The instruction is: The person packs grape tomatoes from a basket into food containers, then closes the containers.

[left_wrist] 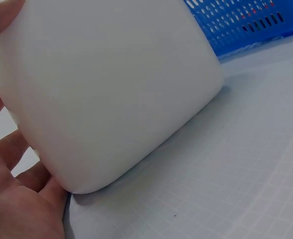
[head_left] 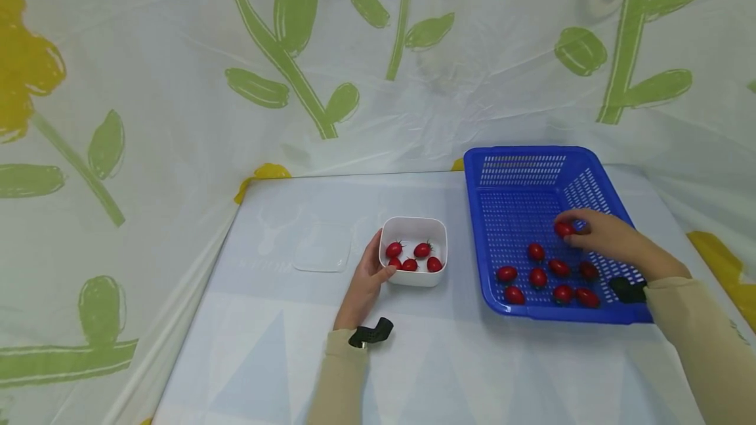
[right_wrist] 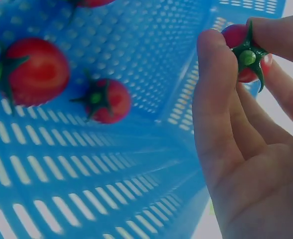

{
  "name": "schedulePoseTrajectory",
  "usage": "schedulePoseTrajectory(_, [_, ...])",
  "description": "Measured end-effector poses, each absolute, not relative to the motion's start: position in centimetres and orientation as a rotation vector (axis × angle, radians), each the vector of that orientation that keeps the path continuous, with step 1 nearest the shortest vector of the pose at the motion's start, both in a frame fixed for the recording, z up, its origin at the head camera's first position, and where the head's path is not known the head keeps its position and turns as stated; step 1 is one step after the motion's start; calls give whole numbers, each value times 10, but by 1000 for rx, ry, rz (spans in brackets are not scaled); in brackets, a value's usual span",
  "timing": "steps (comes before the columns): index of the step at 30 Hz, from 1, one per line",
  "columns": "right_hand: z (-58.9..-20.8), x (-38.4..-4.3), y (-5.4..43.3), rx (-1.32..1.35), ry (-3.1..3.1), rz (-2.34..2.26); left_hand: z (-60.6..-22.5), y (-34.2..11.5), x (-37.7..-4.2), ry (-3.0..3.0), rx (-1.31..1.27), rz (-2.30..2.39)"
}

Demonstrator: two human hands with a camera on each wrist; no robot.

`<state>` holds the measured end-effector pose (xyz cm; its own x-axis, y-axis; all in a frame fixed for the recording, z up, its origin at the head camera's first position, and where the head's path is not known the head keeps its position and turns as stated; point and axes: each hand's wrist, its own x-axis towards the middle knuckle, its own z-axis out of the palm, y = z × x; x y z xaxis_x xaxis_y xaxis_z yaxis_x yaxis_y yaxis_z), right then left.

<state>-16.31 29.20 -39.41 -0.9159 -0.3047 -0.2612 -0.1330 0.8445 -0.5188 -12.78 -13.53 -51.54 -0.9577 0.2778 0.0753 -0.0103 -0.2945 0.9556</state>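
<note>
Right of frame, over the blue basket, right hand pinches a tomato between fingers, smooth skin could slip if that loosens; left hand grips white box, centre frame.

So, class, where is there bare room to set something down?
On the table: between the white box and blue basket, and in front of the basket. The basket's far-left floor is bare too. Crowded: the basket's near end and right side, with tomatoes and the right hand.
</note>
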Motion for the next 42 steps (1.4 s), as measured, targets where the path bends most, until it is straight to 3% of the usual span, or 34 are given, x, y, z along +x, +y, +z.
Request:
schedulePoseTrajectory(32, [-367,-134,223,-449,2816,-1040,-515,-136,-128,1792,293,2346])
schedulePoseTrajectory(42, [-369,-121,193,-372,2873,-1154,-515,-136,-128,1790,299,2333])
